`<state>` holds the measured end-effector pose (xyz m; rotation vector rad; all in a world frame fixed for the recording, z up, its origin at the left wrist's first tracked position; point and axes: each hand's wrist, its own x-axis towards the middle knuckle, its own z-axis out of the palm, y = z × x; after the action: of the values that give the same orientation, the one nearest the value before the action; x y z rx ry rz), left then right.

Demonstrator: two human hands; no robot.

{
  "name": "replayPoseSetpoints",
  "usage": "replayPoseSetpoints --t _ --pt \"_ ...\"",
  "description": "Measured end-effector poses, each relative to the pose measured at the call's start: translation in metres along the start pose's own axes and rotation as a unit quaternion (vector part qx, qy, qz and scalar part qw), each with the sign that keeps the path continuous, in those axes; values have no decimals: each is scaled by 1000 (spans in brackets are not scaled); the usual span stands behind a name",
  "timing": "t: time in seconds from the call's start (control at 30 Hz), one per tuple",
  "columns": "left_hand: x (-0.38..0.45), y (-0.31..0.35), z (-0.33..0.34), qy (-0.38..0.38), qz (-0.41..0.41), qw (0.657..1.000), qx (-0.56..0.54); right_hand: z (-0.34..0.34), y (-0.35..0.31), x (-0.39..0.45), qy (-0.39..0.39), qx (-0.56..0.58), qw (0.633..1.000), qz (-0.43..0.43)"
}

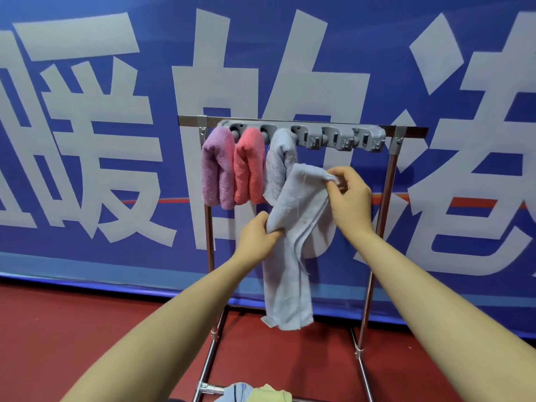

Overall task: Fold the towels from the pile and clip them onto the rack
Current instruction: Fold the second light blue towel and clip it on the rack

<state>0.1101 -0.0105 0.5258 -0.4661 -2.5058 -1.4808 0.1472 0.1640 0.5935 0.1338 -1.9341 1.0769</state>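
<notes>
The left hand (259, 236) is gripping a gray towel (293, 245) at its bunched middle, and the right hand (349, 195) is pinching the upper corner. The towel is hanging in front of the rack (390, 181), just below the gray clip bar (342, 134), where purple (217, 166), pink (249, 166) and gray (280, 163) towels are already hanging. To fold well, I think the corners should be meeting evenly before it is going up to the next free clip. The pile (255, 393) is lying at the bottom edge, only partly visible.
</notes>
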Motion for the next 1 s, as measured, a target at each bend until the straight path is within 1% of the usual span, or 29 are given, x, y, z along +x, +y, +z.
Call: replayPoseSetpoints --t 0.07,0.1,0.23,0.3,0.37,0.43,0.5,0.57,0.63,0.67,0.73,0.77,0.9,1.0 --pt "3 5 -4 22 25 998 46 -7 16 -3 -19 -107 994 29" --pt "4 8 -7 36 36 996 71 -10 22 -6 -35 -142 988 45" --pt "6 23 -14 64 75 985 142 -8 36 -20 -93 -221 967 82" --pt "6 31 -15 74 89 975 189 -2 38 -25 -117 -239 960 83" --pt "7 39 -14 78 121 956 254 7 36 -29 -156 -229 959 56" --pt "8 46 -12 74 150 936 309 15 29 -32 -207 -204 957 5" --pt "10 51 -11 65 171 921 343 21 22 -36 -259 -185 947 -48" --pt "13 51 -10 63 184 913 357 26 17 -40 -281 -199 934 -94" --pt "15 50 -12 56 192 913 355 29 18 -41 -256 -263 918 -153" --pt "16 49 -12 51 196 914 352 30 19 -40 -234 -308 903 -185" --pt "19 48 -14 41 205 912 353 33 20 -37 -194 -381 877 -221" --pt "20 47 -15 38 213 909 355 33 20 -35 -178 -400 869 -231" --pt "22 44 -20 35 247 904 347 31 20 -29 -124 -405 862 -279" --pt "19 44 -19 46 247 909 332 30 15 -25 -97 -402 866 -282"
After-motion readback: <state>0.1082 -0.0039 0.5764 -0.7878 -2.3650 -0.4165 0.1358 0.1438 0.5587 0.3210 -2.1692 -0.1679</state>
